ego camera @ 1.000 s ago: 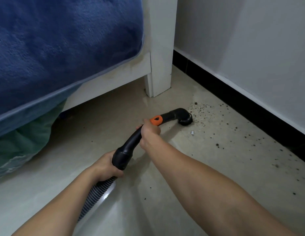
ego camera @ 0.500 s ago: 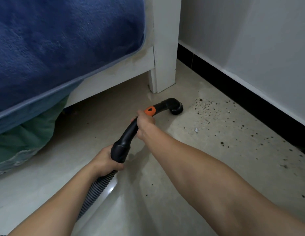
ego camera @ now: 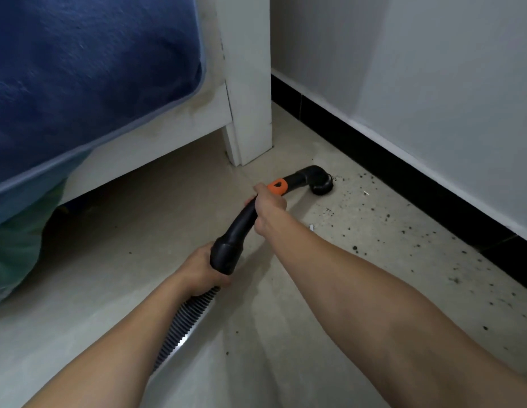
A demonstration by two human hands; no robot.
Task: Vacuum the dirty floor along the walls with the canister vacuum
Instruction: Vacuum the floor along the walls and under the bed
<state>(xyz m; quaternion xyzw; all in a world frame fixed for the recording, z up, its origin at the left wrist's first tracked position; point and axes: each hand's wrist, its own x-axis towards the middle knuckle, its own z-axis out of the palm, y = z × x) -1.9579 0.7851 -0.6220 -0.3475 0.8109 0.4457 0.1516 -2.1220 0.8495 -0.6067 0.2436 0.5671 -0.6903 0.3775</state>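
So the black vacuum tube (ego camera: 244,222) runs right through both my fists. It curves up from my left hand (ego camera: 203,269) at the bottom to my right hand (ego camera: 269,207), which sits at about 1 o'clock from the left. The round nozzle (ego camera: 322,184) pokes out past my right knuckles at roughly 2 o'clock, face down on the floor (ego camera: 109,275). The orange slider (ego camera: 277,186) is just beyond my right fingers, basically touching the top one. The ribbed hose (ego camera: 185,322) trails off from under my left hand toward 7 o'clock. Compared with half a second ago, the nozzle has swung away from the white bed leg (ego camera: 250,113) and toward the wall (ego camera: 432,69). It's now right at the edge of the dirt (ego camera: 355,248), where before there was a bare gap between them. The leg is now at 11 o'clock from the nozzle. The specks spread from 3 to 5 o'clock of it, along the black baseboard (ego camera: 403,160). Grip-wise, my right fingers are curled tight round the tube just below the slider, no gaps. My left hand is wrapped round the fat end where the hose joins. Those fingers are mostly hidden under it, but they're closed on it too.
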